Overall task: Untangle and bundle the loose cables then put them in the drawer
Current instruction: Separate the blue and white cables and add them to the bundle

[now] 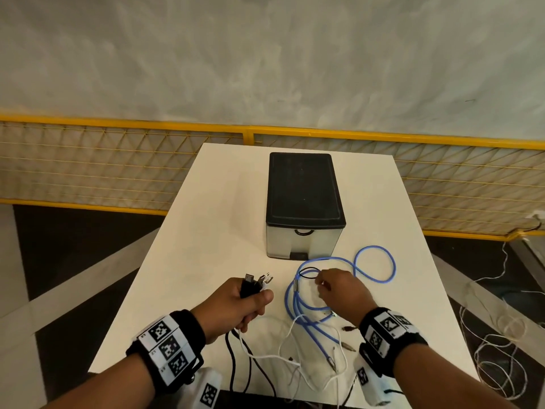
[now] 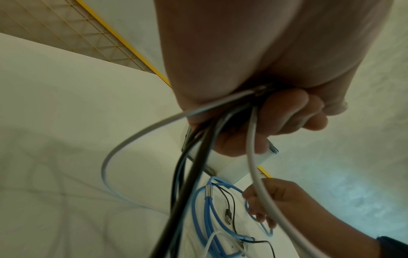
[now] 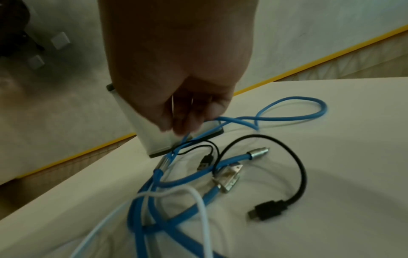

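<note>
The cables lie tangled at the lower centre of the head view on a matte cream surface. The blue cable is thick, round and rubbery, looped in a figure-eight toward the right and running in several strands down toward the bottom edge; a silver metal sleeve joins its strands, standing roughly upright in the frame. A thin black cable forms a small loop beside it, and white cables curl loosely below.

The left hand is a fist, fingers clamped round a bunch of black and white cable ends, whose plugs point up and away toward the drawer unit. The cords hang from under the fist toward the lower edge.

The right hand hovers over the blue loops, fingers curled downward at the blue cable; whether they pinch it I cannot tell.

The drawer unit is a boxy plastic piece with a black lid and pale translucent front, closed, just above the cables.
</note>
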